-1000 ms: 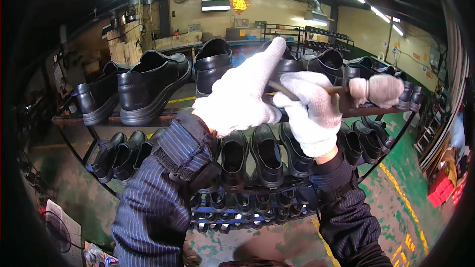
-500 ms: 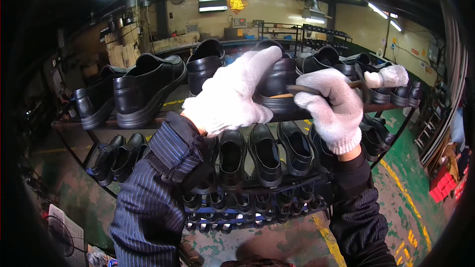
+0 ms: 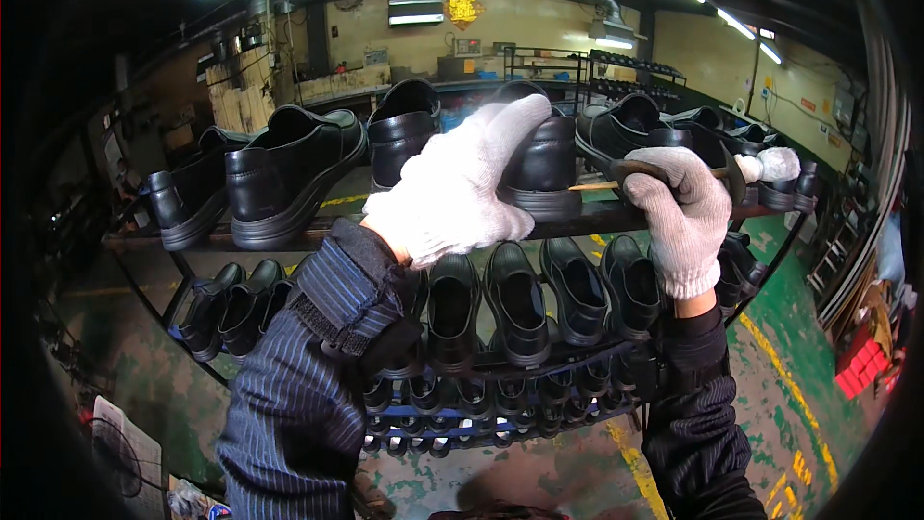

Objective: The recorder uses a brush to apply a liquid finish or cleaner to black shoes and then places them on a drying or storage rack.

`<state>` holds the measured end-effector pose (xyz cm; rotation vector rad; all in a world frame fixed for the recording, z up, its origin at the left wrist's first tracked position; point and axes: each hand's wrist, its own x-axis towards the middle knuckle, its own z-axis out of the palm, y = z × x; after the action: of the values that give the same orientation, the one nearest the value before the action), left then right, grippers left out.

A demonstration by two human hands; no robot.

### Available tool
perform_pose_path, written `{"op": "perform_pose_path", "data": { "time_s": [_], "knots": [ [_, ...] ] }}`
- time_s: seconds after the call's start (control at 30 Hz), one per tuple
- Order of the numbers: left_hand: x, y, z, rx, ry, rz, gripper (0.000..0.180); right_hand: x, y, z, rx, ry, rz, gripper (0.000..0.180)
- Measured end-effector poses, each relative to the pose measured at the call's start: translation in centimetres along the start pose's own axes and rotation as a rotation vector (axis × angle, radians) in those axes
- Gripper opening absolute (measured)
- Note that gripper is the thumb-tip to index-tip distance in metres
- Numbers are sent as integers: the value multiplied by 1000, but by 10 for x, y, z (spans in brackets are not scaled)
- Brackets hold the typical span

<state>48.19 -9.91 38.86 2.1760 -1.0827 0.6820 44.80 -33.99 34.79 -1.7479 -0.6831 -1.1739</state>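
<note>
The white-gloved left hand (image 3: pixel 452 188) is clamped around the black leather shoe (image 3: pixel 544 159) at the front edge of the metal rack's top shelf (image 3: pixel 577 223). The shoe's long axis runs away from the person. The gloved right hand (image 3: pixel 679 202), just beside the shoe, grips a wooden-handled dauber brush (image 3: pixel 770 166) pointing rightward.

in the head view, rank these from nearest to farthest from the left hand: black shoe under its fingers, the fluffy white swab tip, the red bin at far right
1. Black shoe: on the top shelf, directly under the left hand.
2. Fluffy white swab tip: to the right, beyond the right hand, which grips its stick.
3. Red bin: on the floor at the far right edge, lowest.
</note>
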Motion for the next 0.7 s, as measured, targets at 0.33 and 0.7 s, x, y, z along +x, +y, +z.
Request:
{"op": "perform_pose_path", "data": {
  "time_s": [0.33, 0.7],
  "knots": [
    [2, -1, 3, 3, -6, 22, 96, -3, -19, 18, 136, -12, -91, 24],
    [3, 3, 1, 25, -21, 33, 94, 15, -43, 5, -391, -125, -380, 20]
  ]
}}
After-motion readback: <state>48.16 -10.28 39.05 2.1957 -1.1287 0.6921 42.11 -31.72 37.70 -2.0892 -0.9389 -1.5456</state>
